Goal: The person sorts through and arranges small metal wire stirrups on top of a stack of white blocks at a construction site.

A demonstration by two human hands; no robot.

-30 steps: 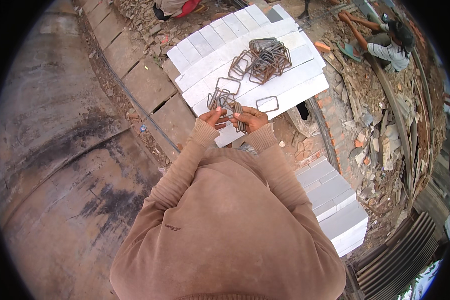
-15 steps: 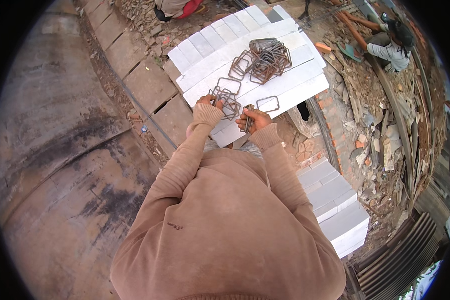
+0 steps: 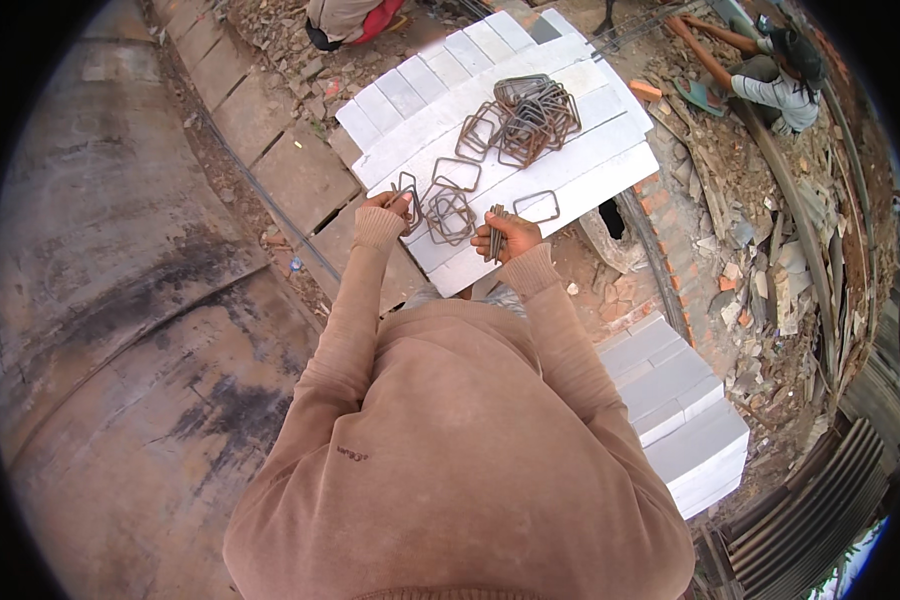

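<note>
My left hand (image 3: pixel 395 205) is closed on a bent steel stirrup (image 3: pixel 411 190), raised at the left edge of the pale blocks. In my right hand (image 3: pixel 510 237) I grip a small bundle of stirrups (image 3: pixel 495 232) pressed together, seen edge-on. Between my hands lies a loose cluster of rusty stirrups (image 3: pixel 451 216), with another single stirrup (image 3: pixel 457 174) just beyond. One more stirrup (image 3: pixel 537 206) rests to the right of my right hand. Farther back is a large tangled heap of stirrups (image 3: pixel 535 120).
Pale blocks (image 3: pixel 590 160) form the work surface. More blocks (image 3: pixel 685 420) are stacked at my right. Another person (image 3: pixel 785 95) crouches at the far right amid rubble, and part of someone else (image 3: pixel 345 20) shows at the top. Concrete slabs (image 3: pixel 305 185) run along the left.
My left hand has moved left out of the cluster, lifting a stirrup with it. My right hand stays nearly in place with its bundle.
</note>
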